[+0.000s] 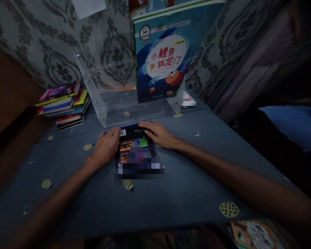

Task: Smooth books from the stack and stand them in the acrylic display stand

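A stack of books (63,103) sits far left. The left hand (106,145) and right hand (158,134) lie flat, fingers extended, gripping nothing, on the dark book (134,145) lying mid-worktop (184,186). Pushed forward, it could knock the clear acrylic stand (134,110) and topple the upright picture book (162,55).

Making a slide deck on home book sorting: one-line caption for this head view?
Both hands, left hand and right hand, rest on a dark book before a clear acrylic stand.
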The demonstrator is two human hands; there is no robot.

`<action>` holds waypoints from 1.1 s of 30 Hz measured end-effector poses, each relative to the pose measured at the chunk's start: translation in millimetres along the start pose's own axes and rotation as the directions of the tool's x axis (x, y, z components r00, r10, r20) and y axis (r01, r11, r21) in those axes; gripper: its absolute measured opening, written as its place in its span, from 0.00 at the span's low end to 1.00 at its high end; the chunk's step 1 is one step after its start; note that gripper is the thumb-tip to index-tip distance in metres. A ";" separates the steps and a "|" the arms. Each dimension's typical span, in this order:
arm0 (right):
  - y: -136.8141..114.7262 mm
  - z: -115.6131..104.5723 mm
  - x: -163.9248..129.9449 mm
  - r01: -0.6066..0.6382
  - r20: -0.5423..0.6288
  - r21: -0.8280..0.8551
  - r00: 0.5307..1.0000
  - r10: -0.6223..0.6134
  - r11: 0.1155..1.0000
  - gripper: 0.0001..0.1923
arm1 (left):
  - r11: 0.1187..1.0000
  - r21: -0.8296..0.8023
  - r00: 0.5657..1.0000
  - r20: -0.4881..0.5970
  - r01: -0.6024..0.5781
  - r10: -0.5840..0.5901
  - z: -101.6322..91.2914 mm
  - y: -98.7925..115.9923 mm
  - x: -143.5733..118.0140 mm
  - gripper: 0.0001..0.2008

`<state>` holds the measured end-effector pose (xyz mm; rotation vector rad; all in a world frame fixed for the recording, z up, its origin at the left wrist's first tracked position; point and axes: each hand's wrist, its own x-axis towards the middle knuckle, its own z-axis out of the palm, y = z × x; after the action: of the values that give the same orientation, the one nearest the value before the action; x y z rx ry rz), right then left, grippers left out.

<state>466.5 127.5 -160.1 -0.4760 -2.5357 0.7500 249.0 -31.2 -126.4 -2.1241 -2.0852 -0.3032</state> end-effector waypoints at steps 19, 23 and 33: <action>2.3 -6.5 -3.2 -0.022 -0.121 0.259 0.991 0.055 0.966 0.23 | 0.898 -0.220 0.892 0.167 -0.380 0.419 5.2 43.7 41.1 0.28; 0.3 -7.4 -4.0 -0.032 -0.117 0.245 0.991 0.062 0.969 0.22 | 0.865 -0.268 0.862 0.174 -0.424 0.476 0.2 52.9 29.9 0.26; -2.7 -7.1 -4.5 -0.028 -0.127 0.198 0.990 0.054 0.980 0.22 | 0.802 -0.347 0.786 0.227 -0.486 0.575 -13.7 70.6 -6.7 0.32</action>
<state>473.3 126.4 -154.7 -0.4950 -2.3075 0.9403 318.9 -42.7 -112.3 -2.9988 -1.5148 -0.1788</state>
